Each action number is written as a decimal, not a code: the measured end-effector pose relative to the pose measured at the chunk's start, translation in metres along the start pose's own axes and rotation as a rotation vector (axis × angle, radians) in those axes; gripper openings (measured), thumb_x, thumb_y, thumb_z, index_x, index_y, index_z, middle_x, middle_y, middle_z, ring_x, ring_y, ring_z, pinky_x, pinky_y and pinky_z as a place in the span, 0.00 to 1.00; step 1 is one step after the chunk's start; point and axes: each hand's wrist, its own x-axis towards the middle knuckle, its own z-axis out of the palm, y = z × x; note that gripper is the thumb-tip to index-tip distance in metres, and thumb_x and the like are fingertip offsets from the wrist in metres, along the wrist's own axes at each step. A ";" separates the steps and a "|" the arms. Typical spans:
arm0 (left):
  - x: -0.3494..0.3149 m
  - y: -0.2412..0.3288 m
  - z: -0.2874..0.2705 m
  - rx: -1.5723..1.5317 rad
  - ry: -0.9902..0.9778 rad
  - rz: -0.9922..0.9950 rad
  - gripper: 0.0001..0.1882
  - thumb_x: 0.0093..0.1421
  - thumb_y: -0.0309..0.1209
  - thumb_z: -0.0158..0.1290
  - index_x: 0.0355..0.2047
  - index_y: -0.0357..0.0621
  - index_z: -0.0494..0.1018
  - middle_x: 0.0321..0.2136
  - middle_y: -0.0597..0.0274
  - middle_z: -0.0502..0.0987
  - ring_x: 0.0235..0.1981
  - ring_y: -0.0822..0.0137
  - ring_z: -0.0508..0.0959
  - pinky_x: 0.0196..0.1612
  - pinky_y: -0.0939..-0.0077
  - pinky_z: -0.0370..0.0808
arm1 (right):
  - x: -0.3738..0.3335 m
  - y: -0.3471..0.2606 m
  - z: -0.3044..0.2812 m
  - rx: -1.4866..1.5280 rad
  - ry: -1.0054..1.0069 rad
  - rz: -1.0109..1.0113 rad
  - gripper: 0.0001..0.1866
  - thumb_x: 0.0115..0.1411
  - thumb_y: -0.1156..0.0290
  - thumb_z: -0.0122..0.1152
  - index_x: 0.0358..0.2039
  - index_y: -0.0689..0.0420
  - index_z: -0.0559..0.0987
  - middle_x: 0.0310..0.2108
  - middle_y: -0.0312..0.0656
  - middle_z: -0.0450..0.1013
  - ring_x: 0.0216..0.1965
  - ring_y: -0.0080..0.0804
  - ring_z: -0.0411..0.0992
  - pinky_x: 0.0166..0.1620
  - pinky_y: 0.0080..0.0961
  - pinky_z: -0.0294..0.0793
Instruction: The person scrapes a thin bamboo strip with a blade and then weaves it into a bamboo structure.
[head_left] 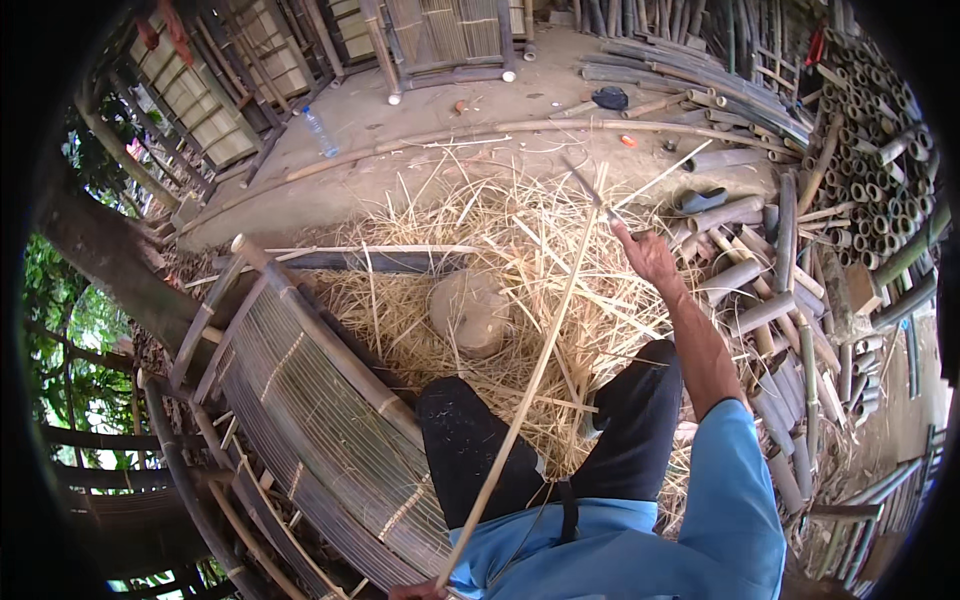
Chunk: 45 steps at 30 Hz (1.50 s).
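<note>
A long, pale bamboo strip (545,375) slants across my lap, from the lower edge up and away to the right. My left hand (415,591), mostly cut off by the lower edge, is closed around the strip's near end. Out in front, my right hand (650,257) grips a knife (580,181) with a thin, dark blade pointing away to the left. The blade meets or crosses the strip near its far end; whether it cuts into it I cannot tell. The knife's handle is mostly hidden by my fingers.
Pale shavings (400,310) heap around a round chopping block (470,314) before my knees. A slatted bamboo bench (320,400) stands at the left. Cut bamboo tubes (730,280) and stacked poles (690,80) fill the right. A plastic bottle (320,132) lies at the far left.
</note>
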 end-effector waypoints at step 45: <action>0.099 0.123 0.078 -0.067 0.022 0.140 0.17 0.73 0.39 0.49 0.45 0.35 0.77 0.13 0.74 0.60 0.11 0.83 0.55 0.15 0.82 0.48 | -0.119 -0.167 0.019 0.253 -0.177 -0.684 0.39 0.61 0.29 0.51 0.32 0.57 0.85 0.11 0.45 0.72 0.12 0.39 0.71 0.18 0.39 0.71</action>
